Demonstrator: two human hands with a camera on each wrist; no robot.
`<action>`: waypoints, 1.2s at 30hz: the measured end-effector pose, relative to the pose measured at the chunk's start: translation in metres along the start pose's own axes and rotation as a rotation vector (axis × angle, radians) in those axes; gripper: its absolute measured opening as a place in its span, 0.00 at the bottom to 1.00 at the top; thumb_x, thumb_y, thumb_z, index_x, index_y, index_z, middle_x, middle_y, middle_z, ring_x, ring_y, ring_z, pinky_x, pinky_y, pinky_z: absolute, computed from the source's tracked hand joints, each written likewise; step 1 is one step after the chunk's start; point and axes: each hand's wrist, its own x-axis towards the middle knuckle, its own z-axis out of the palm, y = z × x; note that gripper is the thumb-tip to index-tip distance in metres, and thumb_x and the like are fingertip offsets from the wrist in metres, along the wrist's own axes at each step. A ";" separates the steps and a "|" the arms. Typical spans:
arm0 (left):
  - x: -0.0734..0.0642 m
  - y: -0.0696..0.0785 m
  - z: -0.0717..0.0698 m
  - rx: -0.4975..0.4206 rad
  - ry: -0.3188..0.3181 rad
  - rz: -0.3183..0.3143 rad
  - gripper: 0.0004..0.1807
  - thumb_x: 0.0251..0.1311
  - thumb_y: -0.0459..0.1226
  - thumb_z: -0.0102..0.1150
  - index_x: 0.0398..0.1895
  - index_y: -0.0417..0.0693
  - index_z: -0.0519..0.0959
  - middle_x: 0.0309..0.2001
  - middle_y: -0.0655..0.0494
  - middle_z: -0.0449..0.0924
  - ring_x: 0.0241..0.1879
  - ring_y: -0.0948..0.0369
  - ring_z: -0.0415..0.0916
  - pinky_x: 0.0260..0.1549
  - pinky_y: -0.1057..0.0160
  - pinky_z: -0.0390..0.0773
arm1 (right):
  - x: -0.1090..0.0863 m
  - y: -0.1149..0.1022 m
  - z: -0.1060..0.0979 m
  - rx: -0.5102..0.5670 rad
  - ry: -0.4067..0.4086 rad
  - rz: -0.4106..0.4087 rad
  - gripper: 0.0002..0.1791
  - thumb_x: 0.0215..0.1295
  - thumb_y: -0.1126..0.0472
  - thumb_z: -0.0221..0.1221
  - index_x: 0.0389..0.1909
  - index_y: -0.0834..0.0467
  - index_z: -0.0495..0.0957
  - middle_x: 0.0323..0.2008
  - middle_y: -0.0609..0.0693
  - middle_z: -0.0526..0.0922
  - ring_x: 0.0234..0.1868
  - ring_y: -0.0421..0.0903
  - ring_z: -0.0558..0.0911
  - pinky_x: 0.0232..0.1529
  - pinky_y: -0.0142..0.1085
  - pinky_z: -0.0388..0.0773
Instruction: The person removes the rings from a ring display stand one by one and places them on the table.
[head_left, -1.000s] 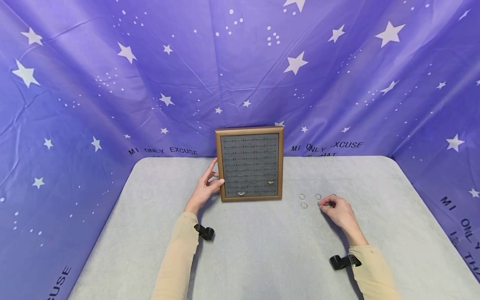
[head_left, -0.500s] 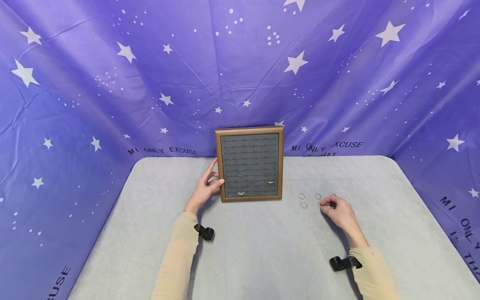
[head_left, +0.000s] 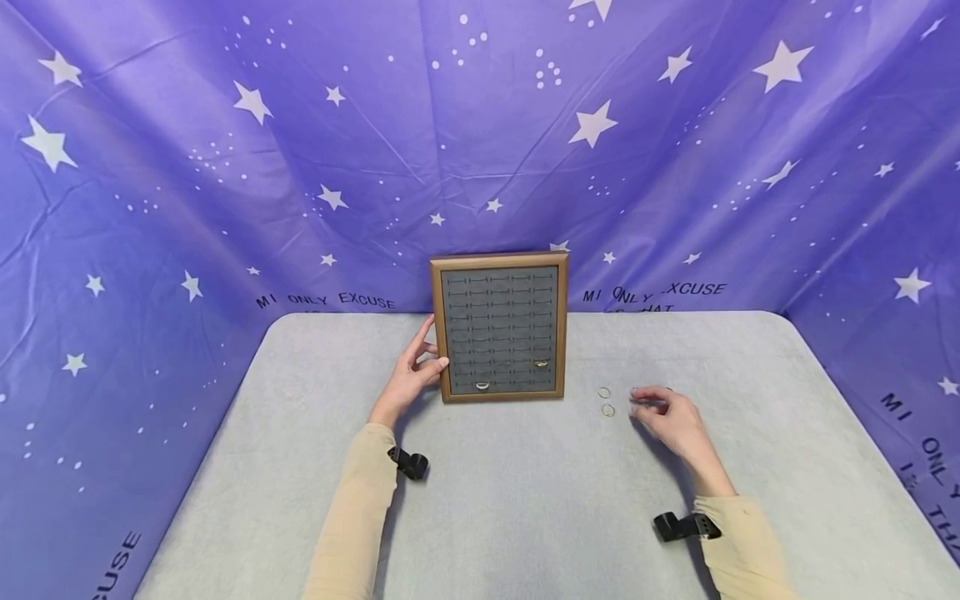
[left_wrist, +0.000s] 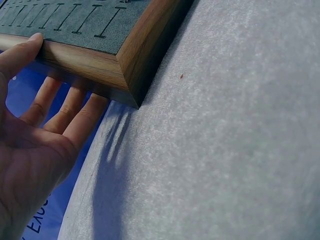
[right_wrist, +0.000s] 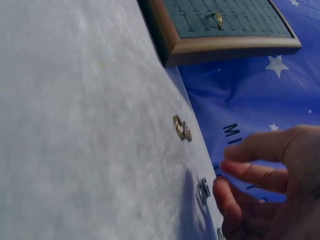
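A ring display board (head_left: 501, 333) with a wooden frame and dark grey slotted pad stands upright on the table. My left hand (head_left: 408, 379) grips its left side, thumb on the front of the frame and fingers behind it. Two rings sit in the slots: a silver-looking ring (head_left: 482, 386) at the bottom and a gold ring (head_left: 542, 363) at the right. My right hand (head_left: 675, 421) hovers over loose rings, its thumb and fingers parted with nothing visible between them. Below its fingertips lies a silver ring (right_wrist: 203, 190). Left of it lie two gold-toned rings, a rear ring (head_left: 604, 392) and a front ring (head_left: 608, 410).
The board stands near the back edge of the pale grey cloth-covered table (head_left: 525, 500). Behind it hangs a purple curtain (head_left: 495, 125) with white stars. Black cameras are strapped on both wrists, including the left wrist camera (head_left: 410, 463).
My right thumb and fingertips, close together at a ring before, have parted and shifted slightly left over the rings. My left hand and the board have stayed put.
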 end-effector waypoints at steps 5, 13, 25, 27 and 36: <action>0.003 -0.004 -0.002 0.009 0.005 -0.002 0.42 0.64 0.25 0.56 0.77 0.54 0.50 0.46 0.41 0.68 0.33 0.60 0.77 0.37 0.62 0.80 | 0.005 -0.011 0.007 0.112 -0.036 -0.056 0.15 0.59 0.69 0.62 0.47 0.68 0.80 0.39 0.63 0.83 0.32 0.38 0.79 0.28 0.27 0.74; 0.011 -0.024 -0.007 0.032 0.028 0.011 0.42 0.64 0.27 0.58 0.77 0.62 0.52 0.45 0.43 0.68 0.31 0.62 0.76 0.35 0.64 0.80 | 0.015 -0.028 0.023 0.262 -0.104 -0.083 0.18 0.59 0.72 0.61 0.51 0.71 0.77 0.40 0.65 0.83 0.34 0.42 0.82 0.34 0.27 0.76; 0.011 -0.025 -0.005 0.040 0.031 0.012 0.42 0.64 0.28 0.58 0.77 0.62 0.52 0.43 0.48 0.67 0.31 0.62 0.77 0.37 0.62 0.81 | 0.023 -0.061 0.043 0.342 -0.124 -0.150 0.18 0.59 0.73 0.61 0.51 0.70 0.77 0.47 0.66 0.80 0.37 0.43 0.81 0.35 0.28 0.77; 0.011 -0.025 -0.006 0.038 0.031 0.001 0.42 0.64 0.28 0.58 0.77 0.63 0.52 0.43 0.48 0.67 0.31 0.62 0.76 0.37 0.62 0.81 | 0.025 -0.066 0.046 0.342 -0.127 -0.172 0.18 0.60 0.73 0.61 0.51 0.71 0.77 0.46 0.66 0.81 0.38 0.47 0.81 0.37 0.29 0.77; 0.010 -0.021 -0.007 0.030 0.019 -0.019 0.42 0.64 0.26 0.56 0.77 0.55 0.50 0.43 0.48 0.68 0.32 0.59 0.76 0.39 0.56 0.81 | 0.032 -0.086 0.059 0.323 -0.115 -0.212 0.15 0.58 0.72 0.63 0.48 0.67 0.80 0.42 0.61 0.83 0.35 0.49 0.81 0.34 0.31 0.78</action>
